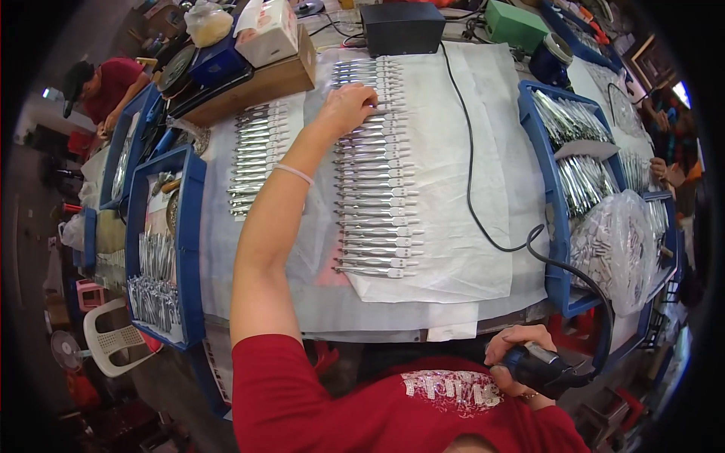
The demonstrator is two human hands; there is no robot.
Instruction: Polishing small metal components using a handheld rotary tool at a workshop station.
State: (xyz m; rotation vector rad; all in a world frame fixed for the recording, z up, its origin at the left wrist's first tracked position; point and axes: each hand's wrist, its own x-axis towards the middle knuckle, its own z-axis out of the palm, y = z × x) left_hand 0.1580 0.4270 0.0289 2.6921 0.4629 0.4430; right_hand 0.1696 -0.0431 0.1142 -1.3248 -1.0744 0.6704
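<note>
Silver tools [374,183] are lying side by side in a long column, running from 12 o'clock down past the middle of the white cloth [438,234]. The left hand [349,106] is reaching over the column's upper part near 12 o'clock, its fingers curling half-closed and pointing down at the tools; whether it is pinching one, I cannot tell. A shorter column [257,158] of tools is lying at 10 o'clock. At 4 o'clock, the right hand [513,343] is wrapping its fingers firmly round a black device [540,368], whose cable [570,268] is trailing across the cloth toward a black box [402,30] at 12 o'clock. One blue tray [192,249] at 9 o'clock is holding more tools; another [556,249] at 3 o'clock is holding tools and a clear bag [630,249]. A wooden box [257,94] is sitting at 11 o'clock, a green box [516,26] at 1 o'clock. A co-worker [121,87] is bending forward at 10 o'clock.
</note>
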